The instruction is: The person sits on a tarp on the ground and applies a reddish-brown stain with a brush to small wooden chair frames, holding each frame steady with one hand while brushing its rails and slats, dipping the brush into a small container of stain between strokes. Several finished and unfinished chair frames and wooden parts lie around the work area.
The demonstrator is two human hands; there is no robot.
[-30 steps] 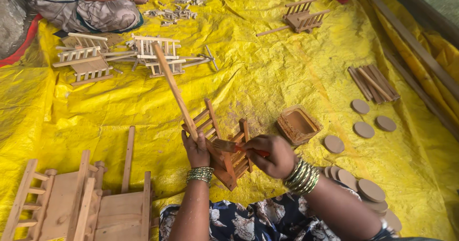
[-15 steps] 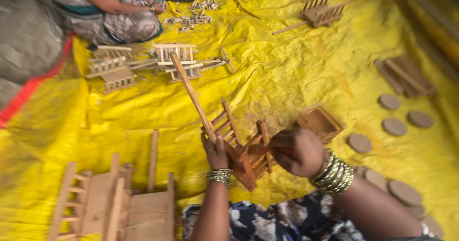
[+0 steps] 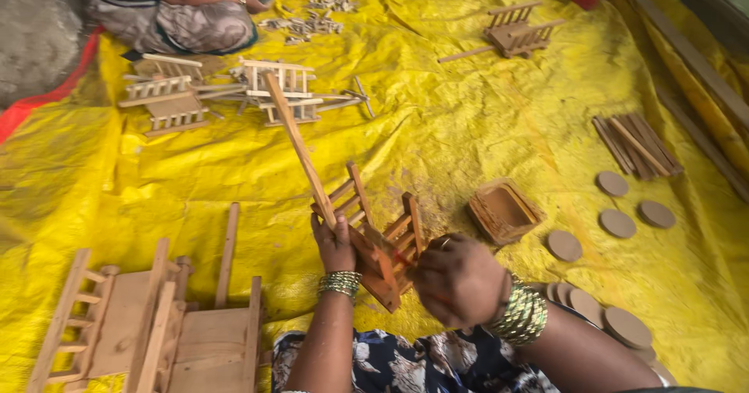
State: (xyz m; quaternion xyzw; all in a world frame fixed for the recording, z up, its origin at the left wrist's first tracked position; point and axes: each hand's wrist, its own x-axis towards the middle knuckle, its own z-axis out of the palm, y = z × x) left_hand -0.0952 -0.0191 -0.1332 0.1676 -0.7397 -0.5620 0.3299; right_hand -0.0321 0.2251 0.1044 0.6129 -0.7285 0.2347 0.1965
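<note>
The left hand (image 3: 335, 241) is closed around a small wooden cart (image 3: 378, 241) whose long pole (image 3: 300, 151) slants up and away from it, while the right hand (image 3: 460, 280), fingers curled, presses against the cart's near side.

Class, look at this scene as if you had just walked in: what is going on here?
A person seated on a yellow tarp holds a small wooden toy cart between both hands. The left hand grips its frame beside the long shaft, and the right hand works at its side. Wooden discs and a small wooden tray lie to the right, finished carts to the left. Another person sits beyond.
</note>
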